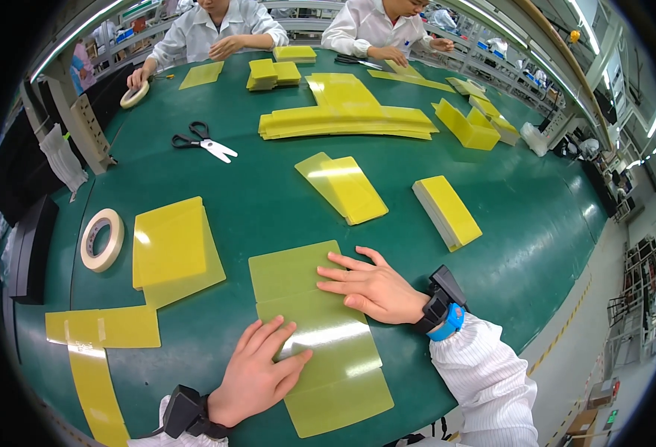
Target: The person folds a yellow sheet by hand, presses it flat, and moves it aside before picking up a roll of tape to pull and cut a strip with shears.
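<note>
Yellow-green translucent sheets [309, 328] lie overlapped in a row on the green table [268, 201], running from the middle of the near edge up toward the centre, and both of the person's hands rest flat on them. The left hand [257, 372] lies palm down on the lower part of the row, fingers spread and slightly fanned, pinching nothing. The right hand [369, 287] comes in from the right, palm down as well, its fingers stretched out and close together across the seam where two sheets overlap; it presses rather than grips. Each wrist carries a dark band with a small device, and the right one also shows a blue strap above a white striped sleeve. Just left of the row sits a stack of opaque yellow squares [171, 242], and beyond it a roll of pale tape [103, 240] lying flat. Near the lower left edge are yellow strips [101, 350] that seem joined into an L shape, though the bend of the lens makes that hard to judge. Farther up the table lie black-handled scissors [203, 140], two tilted yellow sheets [343, 188], a thick yellow block [447, 211] and a long pile of yellow boards [347, 119]. Two people in white coats work at the far side.
</note>
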Action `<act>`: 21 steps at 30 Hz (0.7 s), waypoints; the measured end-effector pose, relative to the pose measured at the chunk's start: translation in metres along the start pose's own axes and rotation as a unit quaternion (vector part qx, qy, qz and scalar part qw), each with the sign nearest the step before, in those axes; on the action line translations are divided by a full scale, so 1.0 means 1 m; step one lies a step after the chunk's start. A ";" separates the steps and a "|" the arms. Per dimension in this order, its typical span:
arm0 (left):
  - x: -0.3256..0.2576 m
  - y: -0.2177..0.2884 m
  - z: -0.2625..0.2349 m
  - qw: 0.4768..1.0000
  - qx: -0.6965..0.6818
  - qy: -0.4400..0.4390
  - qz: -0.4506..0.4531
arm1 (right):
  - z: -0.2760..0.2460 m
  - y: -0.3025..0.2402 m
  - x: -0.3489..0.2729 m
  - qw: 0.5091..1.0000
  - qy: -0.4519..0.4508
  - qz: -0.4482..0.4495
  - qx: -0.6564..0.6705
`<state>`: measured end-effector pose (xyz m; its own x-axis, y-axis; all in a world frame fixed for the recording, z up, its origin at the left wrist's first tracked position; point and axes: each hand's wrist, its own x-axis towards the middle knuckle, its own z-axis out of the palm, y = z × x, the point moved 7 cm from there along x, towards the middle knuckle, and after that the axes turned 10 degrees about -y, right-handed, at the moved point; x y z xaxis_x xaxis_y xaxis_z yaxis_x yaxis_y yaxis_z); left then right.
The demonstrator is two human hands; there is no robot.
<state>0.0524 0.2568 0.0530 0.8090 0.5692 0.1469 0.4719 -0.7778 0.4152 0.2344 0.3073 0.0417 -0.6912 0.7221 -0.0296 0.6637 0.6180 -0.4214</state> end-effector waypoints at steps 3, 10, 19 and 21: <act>0.001 -0.001 0.000 1.000 -0.008 0.007 -0.004 | 0.000 0.001 0.000 1.000 0.004 -0.003 0.001; -0.008 -0.004 -0.029 0.988 -0.038 0.145 -0.030 | -0.012 0.001 -0.001 0.995 0.077 -0.020 0.051; -0.031 -0.059 -0.049 0.881 -0.241 0.367 -0.174 | -0.034 0.016 -0.010 0.974 0.227 0.009 0.018; -0.034 -0.066 -0.051 0.874 -0.234 0.386 -0.179 | -0.038 0.019 -0.013 0.958 0.286 0.011 -0.009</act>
<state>-0.0238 0.3025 0.0661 0.0755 0.9046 0.4195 0.3046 -0.4216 0.8541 0.2665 0.3216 0.0687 -0.4113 0.7840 0.4650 0.6850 0.6024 -0.4098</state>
